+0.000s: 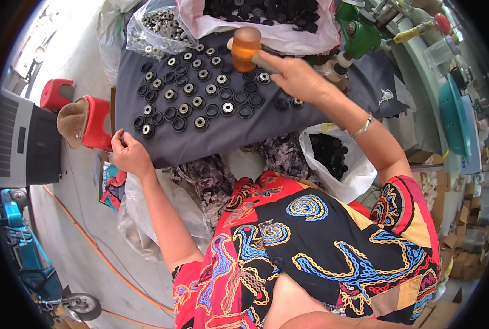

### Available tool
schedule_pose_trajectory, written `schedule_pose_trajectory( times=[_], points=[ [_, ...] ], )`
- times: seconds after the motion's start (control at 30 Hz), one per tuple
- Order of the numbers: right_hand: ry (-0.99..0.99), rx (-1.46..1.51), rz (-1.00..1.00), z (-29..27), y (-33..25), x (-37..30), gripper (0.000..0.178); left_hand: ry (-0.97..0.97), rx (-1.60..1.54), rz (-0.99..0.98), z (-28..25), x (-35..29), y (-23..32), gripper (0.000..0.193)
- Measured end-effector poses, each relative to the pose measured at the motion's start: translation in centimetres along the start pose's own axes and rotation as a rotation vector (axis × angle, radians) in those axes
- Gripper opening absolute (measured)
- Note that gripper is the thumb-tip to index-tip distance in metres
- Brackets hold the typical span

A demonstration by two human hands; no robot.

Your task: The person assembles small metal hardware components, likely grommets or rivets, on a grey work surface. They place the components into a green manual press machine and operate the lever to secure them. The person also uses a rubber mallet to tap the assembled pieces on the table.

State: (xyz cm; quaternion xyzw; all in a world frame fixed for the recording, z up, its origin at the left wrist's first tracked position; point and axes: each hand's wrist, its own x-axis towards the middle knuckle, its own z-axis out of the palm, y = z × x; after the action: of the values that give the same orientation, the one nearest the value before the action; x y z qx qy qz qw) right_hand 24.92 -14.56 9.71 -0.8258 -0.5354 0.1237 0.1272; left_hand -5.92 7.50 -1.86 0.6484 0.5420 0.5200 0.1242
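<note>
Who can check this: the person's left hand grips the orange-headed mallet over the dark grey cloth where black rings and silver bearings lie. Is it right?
The hand is wrong: the head view shows the right hand gripping the orange-headed mallet. The rest stands.

Bearings [198, 102] lie on the cloth [211, 143] (bags [327, 33] behind, stools [98, 122] left)
</note>
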Motion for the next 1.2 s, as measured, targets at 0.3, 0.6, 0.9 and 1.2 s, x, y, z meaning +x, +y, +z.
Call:
schedule_pose_trajectory(
  times=[0.3,0.6,0.9,1.2],
  points=[
    [0.188,0.155,-0.118,0.7,1.1,0.1,0.063,-0.014,-0.005,-0.036,0.1,0.1,0.0,0.017],
    [0.385,0.157,-0.331,0.0,-1.6,3.6,0.057,0.004,-0.022,-0.027,0.0,0.0,0.3,0.017],
    [0.245,0.198,-0.281,0.6,-2.0,5.1,0.054,0.011,-0.049,0.004,0.0,-0.3,0.4,0.015],
    [0.314,0.148,-0.319,0.6,-1.9,6.6,0.058,0.013,-0.043,0.002,-0.2,-0.3,1.1,0.014]
  ],
)
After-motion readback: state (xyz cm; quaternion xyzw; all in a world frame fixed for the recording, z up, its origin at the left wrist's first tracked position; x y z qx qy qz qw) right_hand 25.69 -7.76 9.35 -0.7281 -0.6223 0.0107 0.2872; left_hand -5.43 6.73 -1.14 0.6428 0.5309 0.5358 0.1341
